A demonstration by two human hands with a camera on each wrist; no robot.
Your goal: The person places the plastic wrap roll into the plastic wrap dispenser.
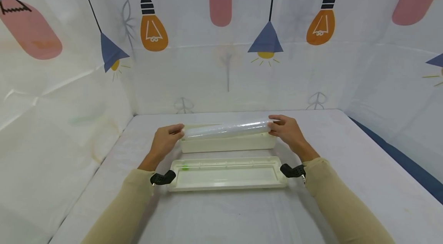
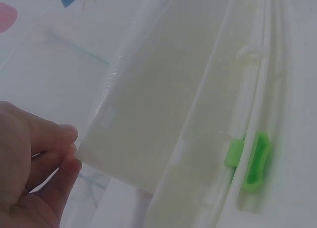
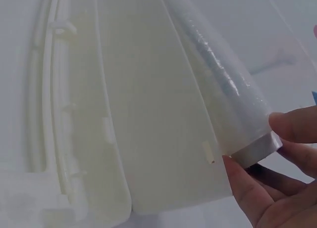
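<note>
Left hand and right hand are clamping their grip on the roll (one at each end), presumably balancing it; the box is sitting close by.

A white desk stands beneath a pale sheet wall that rises behind it, printed with orange bulbs, pink lamps and blue shades. Faint plant shapes sit just above the desk's far edge. Creased white sheeting flanks the desk's left — and a dark blue strip runs along its right side.
</note>
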